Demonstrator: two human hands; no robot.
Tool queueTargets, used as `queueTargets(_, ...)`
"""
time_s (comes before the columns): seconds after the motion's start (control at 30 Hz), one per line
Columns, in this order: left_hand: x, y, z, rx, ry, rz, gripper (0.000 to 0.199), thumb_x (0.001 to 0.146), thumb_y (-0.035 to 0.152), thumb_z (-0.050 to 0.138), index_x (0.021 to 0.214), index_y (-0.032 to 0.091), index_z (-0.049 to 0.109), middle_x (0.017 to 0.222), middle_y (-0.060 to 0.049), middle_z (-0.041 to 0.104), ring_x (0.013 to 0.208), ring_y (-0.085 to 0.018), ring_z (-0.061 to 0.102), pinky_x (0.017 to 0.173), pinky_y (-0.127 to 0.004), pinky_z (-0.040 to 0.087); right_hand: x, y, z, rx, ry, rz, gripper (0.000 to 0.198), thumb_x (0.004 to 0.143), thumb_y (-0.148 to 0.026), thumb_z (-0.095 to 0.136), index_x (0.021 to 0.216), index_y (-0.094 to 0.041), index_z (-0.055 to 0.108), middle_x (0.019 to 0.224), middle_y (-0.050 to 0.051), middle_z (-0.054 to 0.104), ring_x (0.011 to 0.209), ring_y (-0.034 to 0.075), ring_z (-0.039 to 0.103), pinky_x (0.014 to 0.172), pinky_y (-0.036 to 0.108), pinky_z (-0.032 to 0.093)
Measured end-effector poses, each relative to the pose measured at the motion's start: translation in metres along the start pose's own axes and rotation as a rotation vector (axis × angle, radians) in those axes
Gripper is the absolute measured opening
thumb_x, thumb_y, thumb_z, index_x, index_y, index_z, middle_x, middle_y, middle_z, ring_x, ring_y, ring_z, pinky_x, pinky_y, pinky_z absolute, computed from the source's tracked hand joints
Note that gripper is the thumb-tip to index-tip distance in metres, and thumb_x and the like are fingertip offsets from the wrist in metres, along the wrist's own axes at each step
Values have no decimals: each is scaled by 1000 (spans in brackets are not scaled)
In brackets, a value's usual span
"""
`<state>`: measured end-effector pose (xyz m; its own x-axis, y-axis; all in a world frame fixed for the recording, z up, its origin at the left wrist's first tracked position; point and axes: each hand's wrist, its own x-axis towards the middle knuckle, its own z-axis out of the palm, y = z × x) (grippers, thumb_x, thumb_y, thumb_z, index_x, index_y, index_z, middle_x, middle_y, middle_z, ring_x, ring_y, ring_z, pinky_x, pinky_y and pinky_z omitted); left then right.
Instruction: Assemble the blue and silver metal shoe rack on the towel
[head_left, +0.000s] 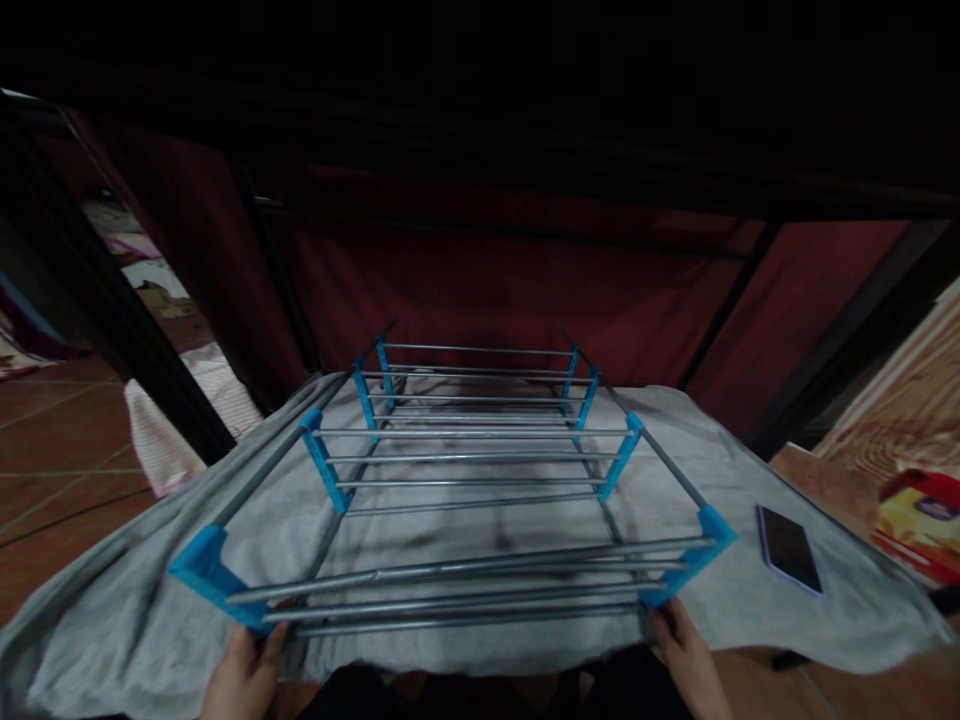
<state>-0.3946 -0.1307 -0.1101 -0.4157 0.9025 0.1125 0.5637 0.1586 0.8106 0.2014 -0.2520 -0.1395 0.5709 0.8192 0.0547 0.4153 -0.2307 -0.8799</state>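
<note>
A shoe rack (472, 458) of grey metal tubes and blue plastic side brackets lies on a grey cloth in front of me. Its tubes run crosswise in several tiers, one behind another. At the near left corner, my left hand (246, 668) is closed on the rack below the blue bracket (217, 575). My right hand (684, 655) grips the near right corner in the same way, under the other blue bracket (694, 555). The fingertips of both hands are partly hidden behind the rack.
The grey cloth (686, 600) covers a low surface; a phone (790, 548) rests on its right side. A red and yellow package (922, 525) sits at the far right. Dark posts and a red curtain (510, 280) stand behind. A striped cloth (169, 430) lies at left above the tiled floor.
</note>
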Motion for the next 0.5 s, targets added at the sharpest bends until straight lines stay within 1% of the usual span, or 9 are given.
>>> queueTargets(0.13,1,-4,0,-23,7,-31,50,56,63,54,86,23,58,86,-11,73,96,-40,66,87,-50,53,5,13,1,-56,-5,93,50,72,-58,53,106,-21,62,107,10,72,98,29,68,79,34,54)
queueTargets(0.27,2,-7,3,-50,45,-36,51,56,65,55,85,23,58,86,-10,73,97,-40,66,87,-52,54,16,31,0,-130,-11,169,55,65,-64,53,101,-24,61,107,11,72,102,32,66,80,37,54)
queueTargets(0.37,-1,-3,6,-53,70,-20,53,58,67,55,85,22,59,85,-10,72,94,-39,67,84,-51,55,21,38,-1,-138,-9,180,57,64,-66,52,100,-24,61,104,12,72,102,33,66,81,40,53)
queueTargets(0.5,-7,6,9,-5,138,22,54,63,70,53,83,21,60,83,-9,72,91,-37,68,78,-46,58,20,35,-1,-151,-1,163,53,62,-66,52,94,-25,61,98,11,73,98,34,67,78,40,53)
